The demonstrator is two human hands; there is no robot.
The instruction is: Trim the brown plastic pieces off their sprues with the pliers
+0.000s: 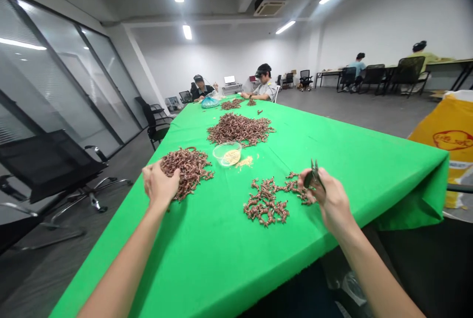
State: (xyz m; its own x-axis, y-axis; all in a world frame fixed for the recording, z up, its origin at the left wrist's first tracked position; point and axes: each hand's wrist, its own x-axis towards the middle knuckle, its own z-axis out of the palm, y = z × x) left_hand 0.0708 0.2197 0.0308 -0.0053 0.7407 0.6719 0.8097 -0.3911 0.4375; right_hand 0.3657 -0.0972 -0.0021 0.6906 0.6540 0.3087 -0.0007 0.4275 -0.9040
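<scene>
My left hand [159, 185] reaches over the near left edge of a pile of small, brown, knobbly dried pieces [190, 168]. Its thumb stands apart from the fingers, whose tips are partly hidden, and I see nothing gripped. In my right hand [330, 197] is a pair of small pliers [314, 175], jaws pointing up and slightly apart. Below and left of that hand lies a loose scatter of similar brown pieces [268, 202]. Between the hands, farther off, a clear plastic bowl [221, 153] holds pale yellowish bits [232, 157], with some spilled beside it.
A larger brown heap [240, 128] lies mid-table on the green cloth [207, 254]. Beyond it are smaller heaps, a blue plastic bag [210, 102] and two seated people. Office chairs [51, 165] stand left; a yellow sack [443, 131] stands right.
</scene>
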